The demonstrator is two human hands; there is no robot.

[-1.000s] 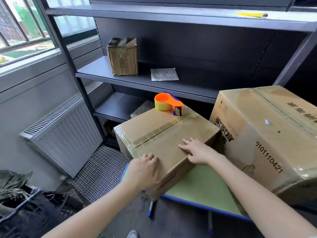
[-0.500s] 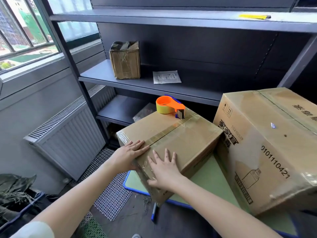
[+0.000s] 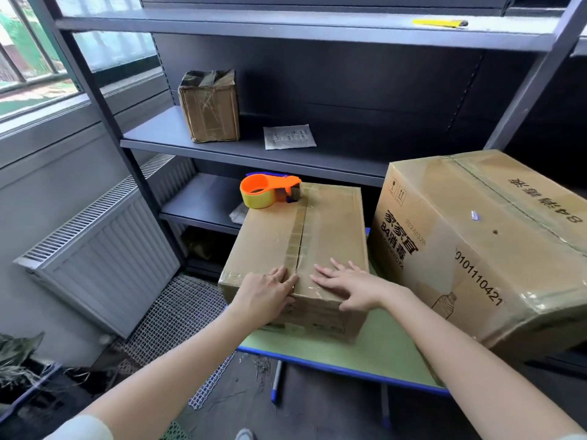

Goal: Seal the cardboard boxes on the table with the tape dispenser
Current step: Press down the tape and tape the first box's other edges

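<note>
Two boxes on table [image 3: 374, 350]. Small box [image 3: 330, 236]: tape along top seam; left hand [image 3: 266, 296] and right hand [image 3: 352, 285] flat, fingers spread, pressing its near end. Tape dispenser [image 3: 265, 192] unheld on its far corner. Large box [image 3: 492, 249] looks taped; task seems nearly done.

The left forearm [image 3: 178, 366] and the right forearm [image 3: 460, 354] are bare along their whole visible length. The left sleeve [image 3: 81, 428] is pale, off-white fabric with a soft, rounded hem. Only a sliver of the right sleeve [image 3: 571, 437] shows, in the same pale tone. The left hand [image 3: 263, 296] and the right hand [image 3: 352, 289] are uncovered. A grey, rounded shoe toe [image 3: 244, 435] shows below, blurred.
</note>
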